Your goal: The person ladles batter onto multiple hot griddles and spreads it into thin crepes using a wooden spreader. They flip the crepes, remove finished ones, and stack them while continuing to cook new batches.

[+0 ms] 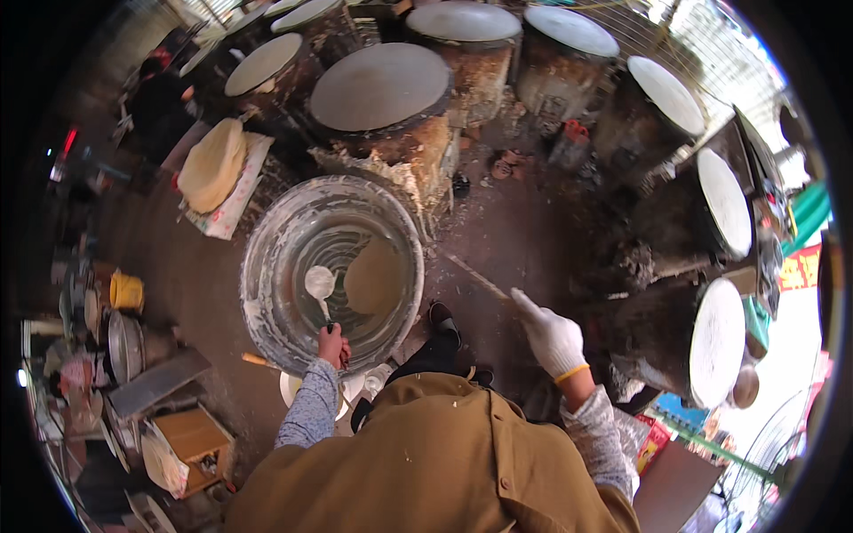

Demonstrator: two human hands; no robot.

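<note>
Now scooping, seemingly, in the centre-left basin (pixel 260 306)!
Left hand (pixel 334 346) fingers grip the ladle (pixel 320 282); right hand (pixel 551 342) fingers apparently pinch a stick (pixel 478 276). Next calls for level lifting.

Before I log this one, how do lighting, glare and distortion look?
Head view: burnt-out glare along the right edge, dim murk at upper left; head view: black fisheye border, the lower-right round stove top skewed into an oval; head view: ladle and gloved right hand readable, without obvious motion blur.
</note>
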